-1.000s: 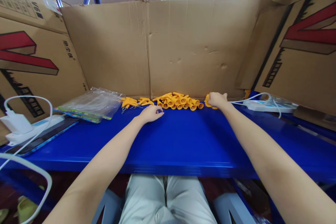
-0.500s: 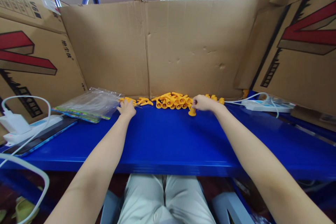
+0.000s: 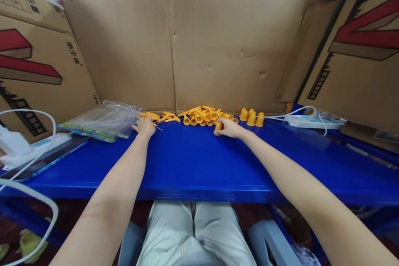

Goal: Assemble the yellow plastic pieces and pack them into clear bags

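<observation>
My right hand is closed around a yellow bell-shaped plastic piece, which stands at the front right of a pile of yellow plastic pieces with flared round ends. My left hand rests palm down at the left group of yellow branched pieces, its fingers apart. Beside its thumb side lie small dark metal screws. Its fingertips are partly hidden, touching or just above the branched pieces. Several yellow bell-shaped cups stand upright to the right of the pile.
Clear plastic bags lie at the left on the blue table. A phone and a power strip with white cables are farther left. Another power strip is at the right. Cardboard walls the back and sides.
My right hand has moved left and a little toward me with the bell-shaped piece, uncovering the upright cups. My left hand has shifted slightly left, and the dark screws show more.
</observation>
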{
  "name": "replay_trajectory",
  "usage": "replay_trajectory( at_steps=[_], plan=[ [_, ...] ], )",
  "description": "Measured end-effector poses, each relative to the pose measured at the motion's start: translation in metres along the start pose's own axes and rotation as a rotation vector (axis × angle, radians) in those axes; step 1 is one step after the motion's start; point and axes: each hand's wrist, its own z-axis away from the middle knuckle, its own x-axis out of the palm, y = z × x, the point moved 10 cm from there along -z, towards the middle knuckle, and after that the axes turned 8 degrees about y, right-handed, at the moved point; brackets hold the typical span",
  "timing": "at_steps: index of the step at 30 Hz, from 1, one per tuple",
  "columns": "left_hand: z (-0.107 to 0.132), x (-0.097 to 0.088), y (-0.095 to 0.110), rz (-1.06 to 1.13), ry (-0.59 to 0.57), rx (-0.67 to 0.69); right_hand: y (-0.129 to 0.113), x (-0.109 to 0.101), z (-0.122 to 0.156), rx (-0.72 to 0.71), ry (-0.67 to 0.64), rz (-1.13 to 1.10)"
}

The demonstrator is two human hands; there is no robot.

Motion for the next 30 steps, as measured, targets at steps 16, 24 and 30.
replay_trajectory(
  at_steps=[16,24,30],
  plan=[
    [0.025,-0.079,0.071,0.591,0.431,0.400,-0.006,0.009,0.003,0.031,-0.043,0.022],
    [0.056,-0.071,0.119,0.560,0.266,0.676,-0.015,-0.010,-0.005,-0.168,0.174,0.088],
    [0.071,-0.045,0.136,0.460,0.023,0.807,-0.031,-0.018,-0.001,-0.317,0.209,0.132]
  ],
)
